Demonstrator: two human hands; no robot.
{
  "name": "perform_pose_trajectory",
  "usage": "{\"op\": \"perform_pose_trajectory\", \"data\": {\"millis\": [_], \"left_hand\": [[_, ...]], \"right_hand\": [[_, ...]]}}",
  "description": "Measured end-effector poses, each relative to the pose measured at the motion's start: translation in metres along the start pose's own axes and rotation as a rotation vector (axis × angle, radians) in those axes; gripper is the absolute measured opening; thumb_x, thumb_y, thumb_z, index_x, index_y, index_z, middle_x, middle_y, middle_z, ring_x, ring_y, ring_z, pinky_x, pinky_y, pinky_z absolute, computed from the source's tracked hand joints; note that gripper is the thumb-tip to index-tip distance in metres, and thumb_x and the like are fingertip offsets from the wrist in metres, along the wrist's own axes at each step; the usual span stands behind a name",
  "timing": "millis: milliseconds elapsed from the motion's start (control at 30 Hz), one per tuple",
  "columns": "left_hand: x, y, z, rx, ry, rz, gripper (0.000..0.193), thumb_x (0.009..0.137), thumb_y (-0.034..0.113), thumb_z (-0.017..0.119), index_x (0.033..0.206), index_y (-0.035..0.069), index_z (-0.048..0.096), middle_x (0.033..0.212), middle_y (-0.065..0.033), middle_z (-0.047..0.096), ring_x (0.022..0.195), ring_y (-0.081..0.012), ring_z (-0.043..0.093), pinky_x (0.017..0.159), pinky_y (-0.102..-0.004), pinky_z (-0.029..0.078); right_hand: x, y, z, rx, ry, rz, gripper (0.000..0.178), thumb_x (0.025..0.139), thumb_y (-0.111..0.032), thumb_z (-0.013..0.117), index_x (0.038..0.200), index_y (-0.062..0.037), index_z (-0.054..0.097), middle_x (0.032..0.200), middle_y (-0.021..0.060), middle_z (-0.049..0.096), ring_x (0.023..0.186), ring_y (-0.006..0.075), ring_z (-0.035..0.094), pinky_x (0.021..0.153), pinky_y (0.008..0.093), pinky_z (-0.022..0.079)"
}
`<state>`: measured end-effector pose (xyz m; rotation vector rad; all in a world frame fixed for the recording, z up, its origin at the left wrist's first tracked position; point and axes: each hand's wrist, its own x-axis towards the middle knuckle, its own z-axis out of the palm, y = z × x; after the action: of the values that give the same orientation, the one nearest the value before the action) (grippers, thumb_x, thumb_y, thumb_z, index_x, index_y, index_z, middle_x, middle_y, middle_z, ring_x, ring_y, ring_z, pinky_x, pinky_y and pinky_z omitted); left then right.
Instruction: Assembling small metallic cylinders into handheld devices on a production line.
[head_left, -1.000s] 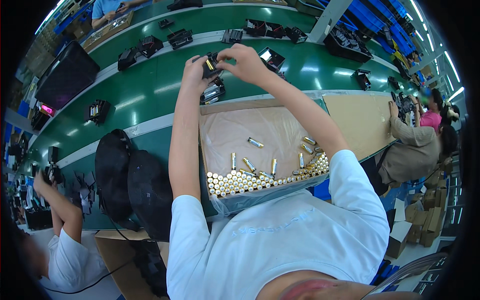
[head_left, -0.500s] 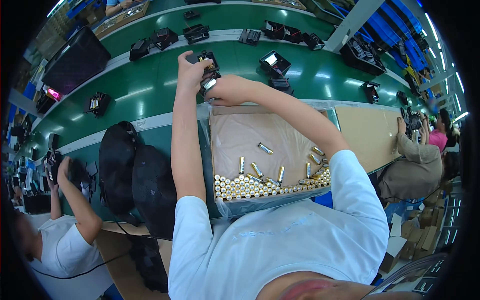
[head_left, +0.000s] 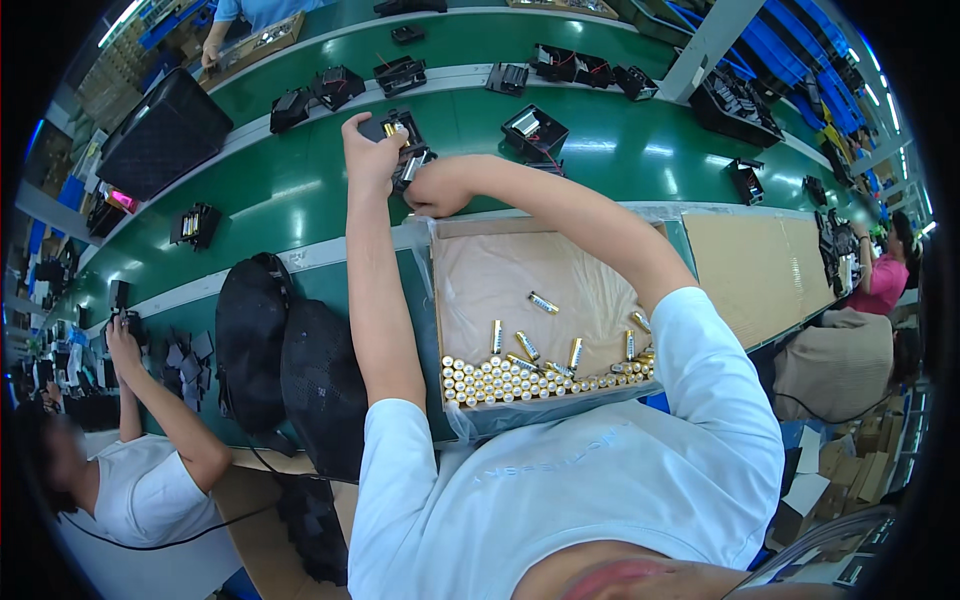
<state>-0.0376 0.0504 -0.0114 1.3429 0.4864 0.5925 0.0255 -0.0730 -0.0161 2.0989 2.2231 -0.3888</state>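
Observation:
Over the green bench, my left hand (head_left: pixel 372 158) is closed on a black plastic battery case (head_left: pixel 418 128), its thumb lying across gold-and-silver batteries (head_left: pixel 391 130) inside. Curled against the near right side of this case is my right hand (head_left: pixel 440 188); its fingertips are hidden, and what they hold cannot be made out. A shiny silver cylinder (head_left: pixel 412 168) shows between the two hands. Closer to me, under my right forearm, stands a cardboard box (head_left: pixel 436 300) lined with clear film. Rows of upright batteries (head_left: pixel 500 380) fill its near side, and several loose ones lie on the lining.
More black battery cases (head_left: pixel 535 130) stand along the green conveyor (head_left: pixel 290 200). A black bag (head_left: pixel 320 370) lies left of my left arm, and a cardboard sheet (head_left: pixel 755 265) to the right of the box. Co-workers sit at both sides; another person's arm (head_left: pixel 215 45) shows across the belt.
The view has shifted slightly. My left thumb still rests over the batteries in the case, while my right hand has curled in closer against it.

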Motion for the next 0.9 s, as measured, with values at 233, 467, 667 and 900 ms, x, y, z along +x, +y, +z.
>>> {"op": "perform_pose_trajectory", "data": {"millis": [233, 467, 667, 900], "left_hand": [[0.0, 0.002, -0.006, 0.062, 0.033, 0.014, 0.06, 0.075, -0.005, 0.07, 0.126, 0.003, 0.039, 0.107, -0.0239, 0.054, 0.079, -0.0288, 0.065, 0.061, -0.0348, 0.059], [-0.004, 0.003, 0.005, 0.237, -0.019, 0.07, 0.06, 0.074, -0.004, 0.072, 0.125, 0.004, 0.041, 0.107, -0.0228, 0.055, 0.08, -0.028, 0.066, 0.062, -0.0335, 0.059], [-0.01, 0.004, 0.004, 0.301, 0.015, 0.075, 0.058, 0.074, -0.002, 0.071, 0.124, 0.003, 0.042, 0.106, -0.023, 0.057, 0.08, -0.0288, 0.066, 0.064, -0.0345, 0.058], [-0.006, -0.004, 0.009, 0.435, -0.01, 0.132, 0.055, 0.076, 0.006, 0.069, 0.123, 0.003, 0.042, 0.107, -0.0255, 0.057, 0.083, -0.0342, 0.064, 0.072, -0.0417, 0.055]], "right_hand": [[-0.049, 0.014, -0.007, 0.951, 0.437, 0.134, 0.021, 0.086, -0.02, 0.063, 0.078, -0.001, 0.067, 0.061, 0.0032, 0.062, 0.05, 0.0125, 0.055, 0.051, 0.0245, 0.045], [-0.02, 0.008, -0.047, 0.799, 0.841, 0.618, 0.02, 0.089, -0.019, 0.063, 0.082, -0.0002, 0.068, 0.062, 0.0029, 0.062, 0.049, 0.0106, 0.054, 0.051, 0.0217, 0.046], [0.0, 0.014, -0.022, 0.988, 0.826, 0.751, 0.022, 0.088, -0.019, 0.066, 0.088, 0.0024, 0.069, 0.069, 0.0053, 0.064, 0.057, 0.013, 0.058, 0.054, 0.0213, 0.047], [0.011, 0.038, 0.005, 1.584, 0.827, 0.694, 0.025, 0.085, -0.022, 0.071, 0.093, 0.0024, 0.07, 0.08, 0.0112, 0.066, 0.067, 0.0197, 0.062, 0.061, 0.0265, 0.05]]}}
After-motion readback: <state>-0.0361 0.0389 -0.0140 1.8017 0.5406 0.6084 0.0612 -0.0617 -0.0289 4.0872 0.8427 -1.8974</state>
